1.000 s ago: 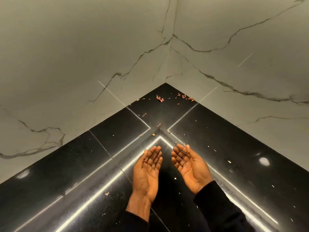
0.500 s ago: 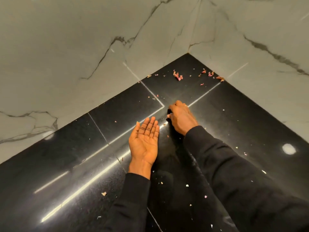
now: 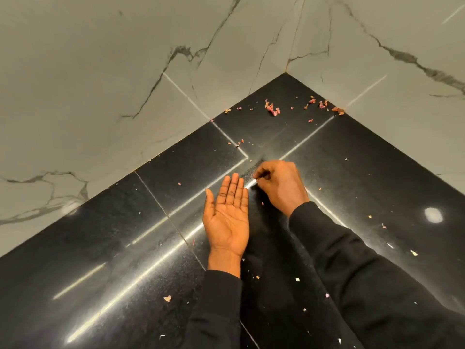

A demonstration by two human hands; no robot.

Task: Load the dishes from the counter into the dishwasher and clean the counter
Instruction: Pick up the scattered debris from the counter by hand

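Drawn back a little toward the person since half a second ago, the right hand [image 3: 281, 185] now points its fingertips at the left hand [image 3: 227, 220], which stays palm up. The left fingers are straight and together, laid flat on the black counter [image 3: 100, 248]. The right fingers are curled, knuckles up, with thumb and forefinger tips pressed together at the stone just beside the left fingertips. Whether a crumb sits between them I cannot tell.

The counter's two back edges meet the marble walls [image 3: 100, 71] in a corner. Pink scraps [image 3: 273, 110] lie near that corner, most along the right-hand edge and well beyond both hands. Small pale crumbs [image 3: 167, 298] dot the stone nearer the person. Wide bare stone opens to the left of the left hand. The right sleeve [image 3: 364, 273] crosses the near right part.
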